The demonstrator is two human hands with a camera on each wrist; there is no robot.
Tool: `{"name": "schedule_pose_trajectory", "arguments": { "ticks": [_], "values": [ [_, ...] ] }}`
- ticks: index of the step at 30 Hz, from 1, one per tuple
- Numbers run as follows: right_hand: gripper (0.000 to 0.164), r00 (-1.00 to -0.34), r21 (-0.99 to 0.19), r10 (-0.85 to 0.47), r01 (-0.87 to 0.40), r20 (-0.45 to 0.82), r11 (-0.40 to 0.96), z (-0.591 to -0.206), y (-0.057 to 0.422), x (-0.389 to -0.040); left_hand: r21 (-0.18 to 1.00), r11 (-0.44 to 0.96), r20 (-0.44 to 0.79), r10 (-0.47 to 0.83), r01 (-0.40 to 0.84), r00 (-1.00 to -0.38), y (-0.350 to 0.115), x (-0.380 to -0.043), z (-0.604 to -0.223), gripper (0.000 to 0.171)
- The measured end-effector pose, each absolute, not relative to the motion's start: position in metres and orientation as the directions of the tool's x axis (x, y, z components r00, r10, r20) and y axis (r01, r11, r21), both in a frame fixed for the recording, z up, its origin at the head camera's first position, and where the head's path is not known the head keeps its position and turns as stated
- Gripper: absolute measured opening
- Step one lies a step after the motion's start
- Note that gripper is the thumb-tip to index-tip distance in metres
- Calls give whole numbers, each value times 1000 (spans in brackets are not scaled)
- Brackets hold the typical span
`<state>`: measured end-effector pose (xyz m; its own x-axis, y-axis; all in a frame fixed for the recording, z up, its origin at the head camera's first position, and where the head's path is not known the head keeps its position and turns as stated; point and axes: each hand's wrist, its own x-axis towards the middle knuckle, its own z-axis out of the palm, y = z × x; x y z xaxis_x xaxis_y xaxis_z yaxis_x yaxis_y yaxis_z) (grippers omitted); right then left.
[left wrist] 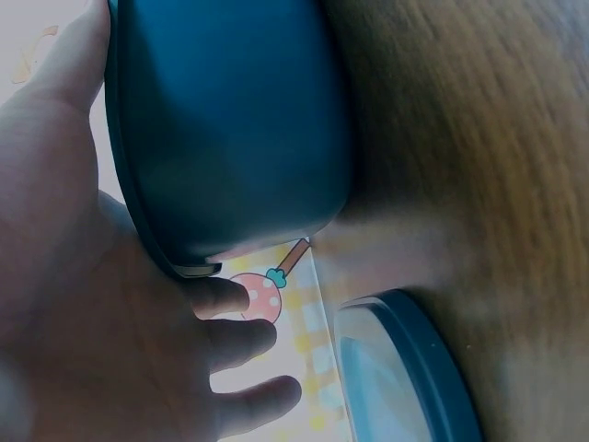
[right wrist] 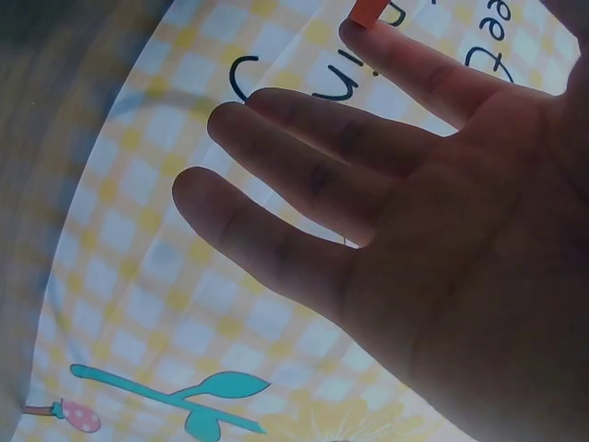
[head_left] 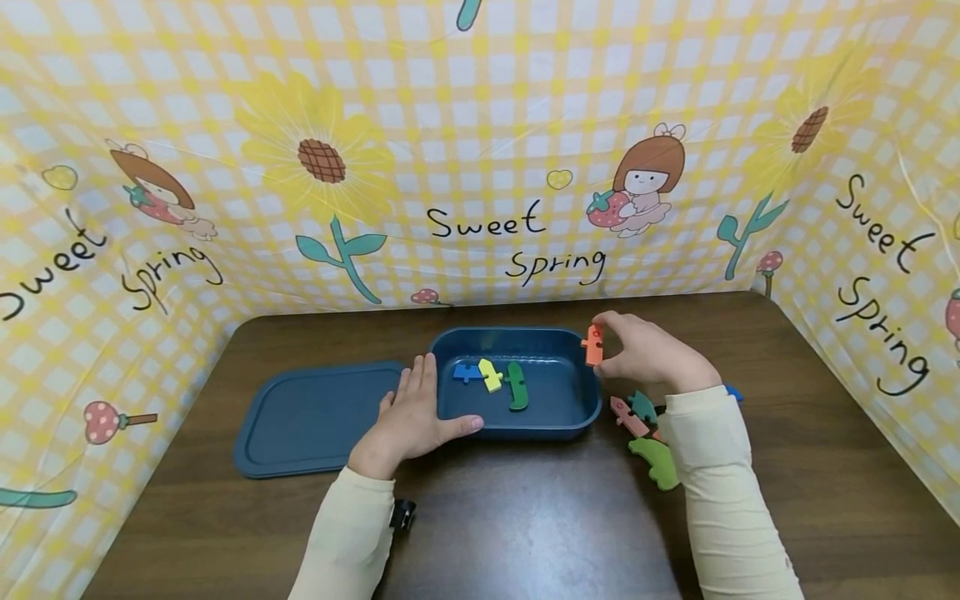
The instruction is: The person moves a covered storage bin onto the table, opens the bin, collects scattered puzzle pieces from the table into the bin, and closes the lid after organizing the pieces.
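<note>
Between thumb and index finger, my right hand (head_left: 647, 352) pinches an orange puzzle piece (head_left: 593, 346) above the right rim of a dark blue box (head_left: 558, 431). In the right wrist view, an orange end of that puzzle piece (right wrist: 368, 12) shows at a fingertip, with the other fingers spread out. My left hand (head_left: 411, 417) rests against the box's left side, fingers straight and thumb over the near rim. Inside the box lie a blue puzzle piece (head_left: 467, 372), a yellow puzzle piece (head_left: 490, 376) and a green puzzle piece (head_left: 517, 387).
Left of the box, a flat dark blue lid (head_left: 315, 421) lies on the wooden table (head_left: 525, 525). Several more pieces sit beneath the right forearm, among them a light green piece (head_left: 657, 463) and a pink piece (head_left: 628, 416). Checked cloth (head_left: 480, 150) walls the table's back and sides.
</note>
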<state>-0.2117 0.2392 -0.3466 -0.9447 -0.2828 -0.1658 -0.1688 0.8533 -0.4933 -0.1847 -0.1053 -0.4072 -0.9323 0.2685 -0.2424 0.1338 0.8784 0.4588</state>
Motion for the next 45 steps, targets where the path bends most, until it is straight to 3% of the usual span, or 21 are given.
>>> {"name": "schedule_pose_trajectory", "arguments": {
  "ticks": [23, 45],
  "values": [
    [71, -918, -466, -362, -253, -160, 848, -353, 211, -213, 458, 880, -247, 265, 129, -932, -108, -185, -407, 126],
    [71, -908, -429, -353, -232, -227, 873, -357, 184, -209, 460, 879, -247, 263, 126, -933, -104, -185, -406, 124]
  ]
}}
